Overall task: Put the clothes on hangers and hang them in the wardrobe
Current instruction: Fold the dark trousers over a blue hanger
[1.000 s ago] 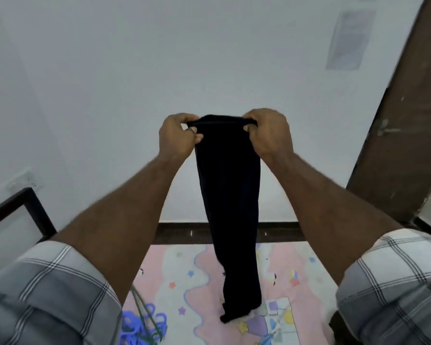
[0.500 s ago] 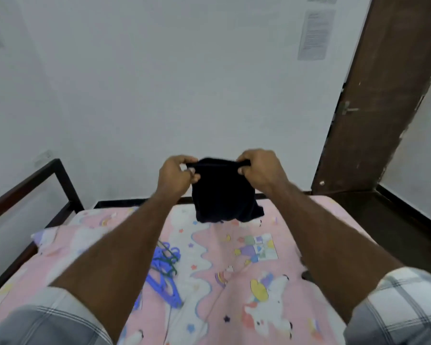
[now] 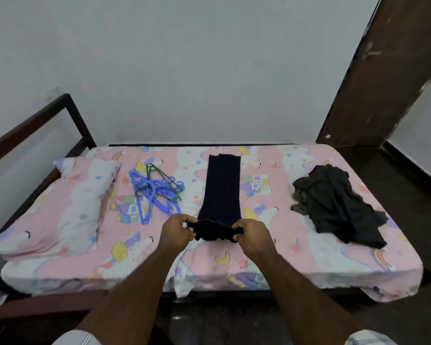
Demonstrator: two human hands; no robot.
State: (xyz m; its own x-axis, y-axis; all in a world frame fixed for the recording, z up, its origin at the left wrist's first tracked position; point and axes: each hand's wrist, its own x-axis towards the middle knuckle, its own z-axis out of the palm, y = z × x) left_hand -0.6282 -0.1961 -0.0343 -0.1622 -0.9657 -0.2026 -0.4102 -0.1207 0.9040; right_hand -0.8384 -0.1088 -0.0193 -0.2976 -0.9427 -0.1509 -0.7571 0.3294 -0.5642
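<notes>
A pair of dark navy trousers lies lengthwise across the middle of the bed, legs pointing to the far wall. My left hand pinches the left end of the bunched waistband, and my right hand pinches its right end, near the bed's front edge. A tangle of blue and green plastic hangers lies on the sheet to the left of the trousers. A heap of dark clothes sits at the right of the bed. No wardrobe is in view.
The bed has a pink patterned sheet, with a matching pillow at the left by the dark metal frame. A brown wooden door stands at the right. Dark floor lies before and right of the bed.
The trousers hung in the air from both hands; now they are lowered and laid flat on the bed. My view has tilted down, so the whole bed shows.
</notes>
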